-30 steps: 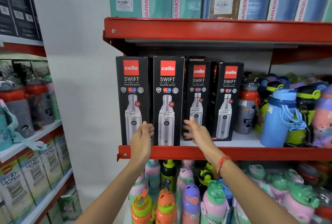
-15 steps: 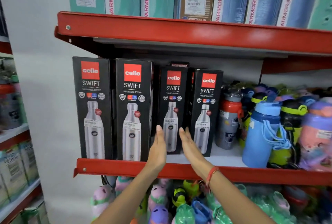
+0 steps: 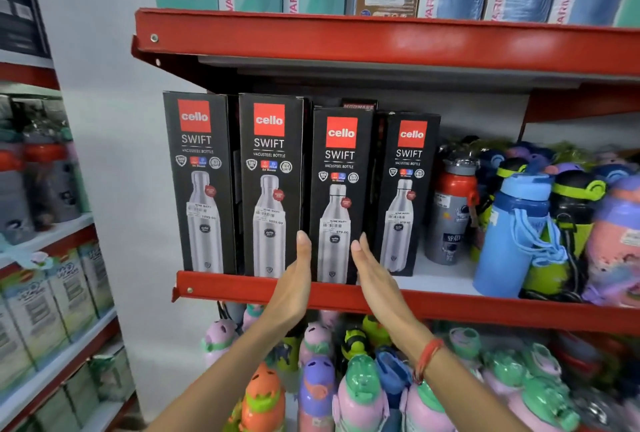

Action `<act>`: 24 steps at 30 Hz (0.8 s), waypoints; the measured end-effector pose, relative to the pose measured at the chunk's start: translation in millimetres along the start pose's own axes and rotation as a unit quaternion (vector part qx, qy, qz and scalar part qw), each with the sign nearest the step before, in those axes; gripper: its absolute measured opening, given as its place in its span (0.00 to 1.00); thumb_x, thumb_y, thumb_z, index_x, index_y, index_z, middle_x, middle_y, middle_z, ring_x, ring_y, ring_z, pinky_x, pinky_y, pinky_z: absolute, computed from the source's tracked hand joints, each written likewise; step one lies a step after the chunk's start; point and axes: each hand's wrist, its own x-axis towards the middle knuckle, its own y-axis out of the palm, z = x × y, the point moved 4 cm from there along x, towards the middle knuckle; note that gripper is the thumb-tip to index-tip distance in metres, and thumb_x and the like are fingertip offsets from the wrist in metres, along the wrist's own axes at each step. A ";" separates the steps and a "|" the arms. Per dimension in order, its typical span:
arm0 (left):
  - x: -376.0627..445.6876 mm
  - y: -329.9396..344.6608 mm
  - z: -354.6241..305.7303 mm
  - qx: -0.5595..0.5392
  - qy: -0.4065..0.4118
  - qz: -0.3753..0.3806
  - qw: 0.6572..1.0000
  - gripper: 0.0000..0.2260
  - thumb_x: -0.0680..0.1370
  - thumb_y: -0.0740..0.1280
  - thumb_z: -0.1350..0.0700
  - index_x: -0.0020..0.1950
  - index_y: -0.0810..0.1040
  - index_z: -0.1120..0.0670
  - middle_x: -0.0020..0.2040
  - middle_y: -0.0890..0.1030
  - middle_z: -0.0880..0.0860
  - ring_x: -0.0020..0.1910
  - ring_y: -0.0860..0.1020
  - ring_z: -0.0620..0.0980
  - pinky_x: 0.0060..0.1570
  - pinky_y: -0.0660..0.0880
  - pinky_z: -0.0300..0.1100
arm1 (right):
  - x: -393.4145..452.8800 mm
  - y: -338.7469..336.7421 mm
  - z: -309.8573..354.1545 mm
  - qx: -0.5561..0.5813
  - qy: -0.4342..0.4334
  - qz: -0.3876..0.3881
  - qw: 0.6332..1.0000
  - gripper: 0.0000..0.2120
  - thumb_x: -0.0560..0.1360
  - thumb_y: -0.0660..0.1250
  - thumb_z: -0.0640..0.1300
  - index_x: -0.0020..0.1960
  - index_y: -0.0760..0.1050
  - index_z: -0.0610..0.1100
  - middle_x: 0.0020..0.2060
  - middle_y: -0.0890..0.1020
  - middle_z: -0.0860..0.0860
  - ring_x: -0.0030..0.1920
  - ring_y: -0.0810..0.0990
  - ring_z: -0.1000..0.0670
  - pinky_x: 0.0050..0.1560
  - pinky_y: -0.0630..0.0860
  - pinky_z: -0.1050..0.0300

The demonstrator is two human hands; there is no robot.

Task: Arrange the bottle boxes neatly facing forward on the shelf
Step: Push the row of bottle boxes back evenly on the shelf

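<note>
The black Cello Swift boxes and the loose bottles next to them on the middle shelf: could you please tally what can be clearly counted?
Black Cello Swift boxes: 4
Grey bottle with red cap: 1
Blue bottle with strap: 1
Total clearly countable: 6. Further bottles behind are too crowded and blurred to count.

Bottle boxes point(image 3: 341, 196): matt black card, paper price stickers. Shelf point(image 3: 381, 45): glossy red painted metal, scuffed. Loose bottles point(image 3: 512, 234): smooth plastic. Wrist thread point(image 3: 427, 355): red cord.
</note>
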 end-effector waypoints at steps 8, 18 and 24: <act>-18.1 -8.2 -3.0 -0.013 -0.014 0.007 1.000 0.53 0.59 0.43 0.17 0.77 0.57 0.45 0.78 0.59 0.52 0.76 0.61 0.52 0.76 0.52 0.56 | -17.5 1.7 8.9 0.026 -0.001 0.004 1.000 0.32 0.74 0.50 0.70 0.75 0.50 0.63 0.75 0.59 0.59 0.76 0.53 0.50 0.75 0.51 0.44; -26.1 12.5 -23.4 -0.067 0.133 -0.178 0.973 0.10 0.81 0.60 0.53 0.56 0.78 0.51 0.54 0.81 0.49 0.56 0.78 0.46 0.51 0.71 0.29 | -6.9 -55.4 -2.1 0.119 -0.040 -0.146 0.981 0.18 0.79 0.58 0.53 0.65 0.74 0.49 0.62 0.76 0.55 0.64 0.73 0.51 0.68 0.68 0.46; 1.0 88.6 -32.5 -0.001 0.121 0.013 0.993 0.26 0.80 0.50 0.38 0.75 0.62 0.47 0.73 0.66 0.44 0.69 0.62 0.37 0.66 0.57 0.35 | 20.0 -85.3 -24.7 0.145 0.001 -0.113 0.983 0.33 0.74 0.56 0.66 0.76 0.56 0.55 0.74 0.61 0.57 0.71 0.60 0.56 0.70 0.57 0.52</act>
